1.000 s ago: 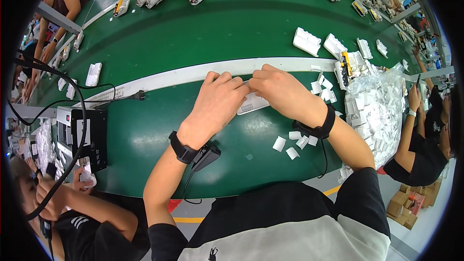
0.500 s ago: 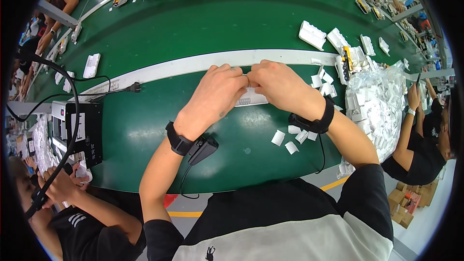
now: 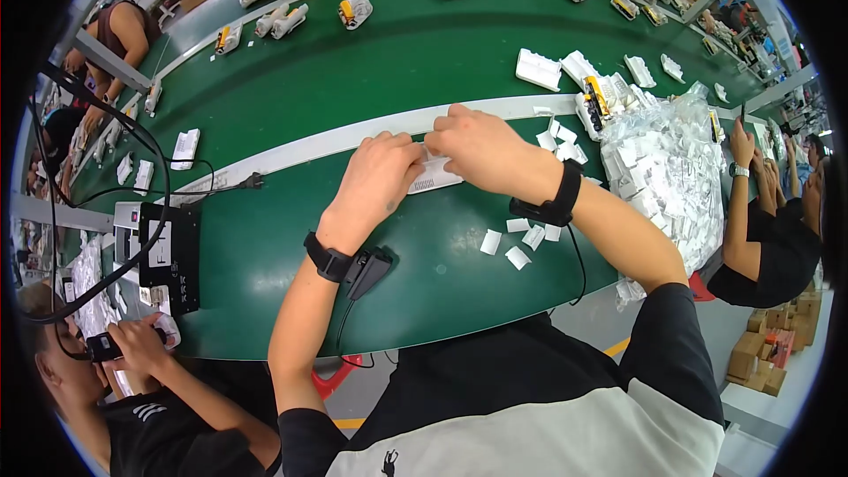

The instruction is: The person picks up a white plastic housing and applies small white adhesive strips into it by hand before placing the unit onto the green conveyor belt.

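Observation:
My left hand [image 3: 376, 173] and my right hand [image 3: 481, 150] meet over a white plastic shell [image 3: 435, 178] with rows of fine slots along its near side. The left fingers are curled round its left end, while the right fingers press on its upper right part. Knuckles hide most of the piece and whatever lies under the fingertips. It is held over the green table [image 3: 424, 274], close to the white strip [image 3: 340, 140]. Small white pieces [image 3: 518, 257] lie scattered to the right of my right wrist.
At right, a clear plastic bag [image 3: 662, 181] bulges with small white pieces, beside white shells [image 3: 539, 69] and a yellow-and-black part [image 3: 596, 99]. A black box-shaped device [image 3: 172, 256] and a plugged cable end [image 3: 253, 180] are at left. Co-workers sit on both sides.
The view has turned slightly, so the table's things sit shifted. Both hands keep hold of the white shell, and more of its slotted side shows. The co-worker at left now holds a dark object.

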A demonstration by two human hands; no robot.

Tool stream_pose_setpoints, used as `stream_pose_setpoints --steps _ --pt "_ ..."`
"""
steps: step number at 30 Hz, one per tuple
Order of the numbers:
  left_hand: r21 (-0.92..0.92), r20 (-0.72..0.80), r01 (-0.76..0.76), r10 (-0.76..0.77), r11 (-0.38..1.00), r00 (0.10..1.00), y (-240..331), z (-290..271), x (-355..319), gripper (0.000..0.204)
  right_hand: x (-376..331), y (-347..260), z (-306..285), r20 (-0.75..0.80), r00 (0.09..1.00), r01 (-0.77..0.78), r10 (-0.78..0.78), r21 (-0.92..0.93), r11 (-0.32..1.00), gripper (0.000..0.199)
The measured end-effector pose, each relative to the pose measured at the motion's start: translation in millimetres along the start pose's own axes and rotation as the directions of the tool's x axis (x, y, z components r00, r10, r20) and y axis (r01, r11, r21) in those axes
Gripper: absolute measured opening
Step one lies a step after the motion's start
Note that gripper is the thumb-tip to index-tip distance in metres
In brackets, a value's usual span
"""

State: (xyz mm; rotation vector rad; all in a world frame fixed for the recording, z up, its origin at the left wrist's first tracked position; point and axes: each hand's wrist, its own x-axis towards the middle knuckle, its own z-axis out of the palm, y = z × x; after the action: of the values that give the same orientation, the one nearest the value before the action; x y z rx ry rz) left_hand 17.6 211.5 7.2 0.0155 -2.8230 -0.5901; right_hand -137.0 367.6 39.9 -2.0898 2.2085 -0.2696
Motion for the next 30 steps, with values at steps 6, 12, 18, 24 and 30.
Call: stream_pose_setpoints --steps 6,12,18,24,30 --pt "-0.023 -0.012 0.003 -0.004 1.000 1.000 -1 0 -1 0.007 6 0 16 -0.005 1.000 0.001 -0.001 0.046 0.999 0.021" --pt "-0.083 -0.012 -0.001 0.000 0.997 1.000 -6 -1 4 0.006 13 1 14 0.049 0.998 -0.041 0.037 0.083 0.996 0.021" --pt "-0.103 0.096 0.152 -0.142 0.983 0.985 -18 -11 1 0.018 14 1 30 -0.050 0.998 -0.038 0.045 0.140 0.989 0.017" --pt "-0.072 -0.313 0.171 -0.185 0.983 0.931 -57 -24 -6 0.037 29 25 20 -0.081 0.960 -0.268 0.267 -0.001 0.963 0.013" --pt "0.349 -0.585 0.709 -0.449 0.613 0.675 -179 -44 -73 0.057 16 71 -9 -0.382 0.870 -0.249 0.313 0.207 0.946 0.018"
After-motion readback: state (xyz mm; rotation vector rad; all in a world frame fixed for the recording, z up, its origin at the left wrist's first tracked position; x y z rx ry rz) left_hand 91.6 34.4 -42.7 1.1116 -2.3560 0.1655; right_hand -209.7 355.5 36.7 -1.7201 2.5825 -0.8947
